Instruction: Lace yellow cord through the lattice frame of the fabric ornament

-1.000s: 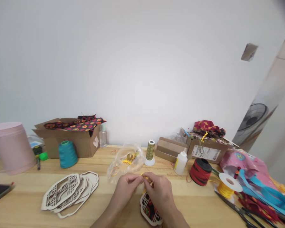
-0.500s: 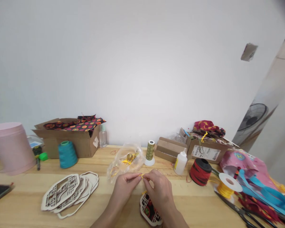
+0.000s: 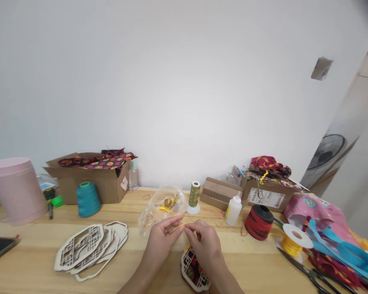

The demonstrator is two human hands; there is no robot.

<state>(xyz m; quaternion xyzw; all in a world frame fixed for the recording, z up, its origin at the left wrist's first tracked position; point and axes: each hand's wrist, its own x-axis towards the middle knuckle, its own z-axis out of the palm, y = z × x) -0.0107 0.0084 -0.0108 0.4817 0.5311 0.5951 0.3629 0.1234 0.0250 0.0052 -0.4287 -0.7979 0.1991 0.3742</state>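
My left grip (image 3: 161,241) and right grip (image 3: 206,241), seen from my own head camera, are two bare hands with slim fingers (image 3: 171,220) and tapered thumbs (image 3: 191,238). The backs are smooth and rounded, narrowing to slender bare wrists. Below them, my left forearm (image 3: 139,274) and right forearm (image 3: 223,277), uncovered, broaden gently until the lower edge cuts them off. My nails are too small to make out, and any sleeves higher up lie out of view.

The cord (image 3: 177,228) is yellow, the latticed ornament (image 3: 192,270) cream, black and red, the thread cone (image 3: 88,200) teal, the tub (image 3: 16,194) pale pink.
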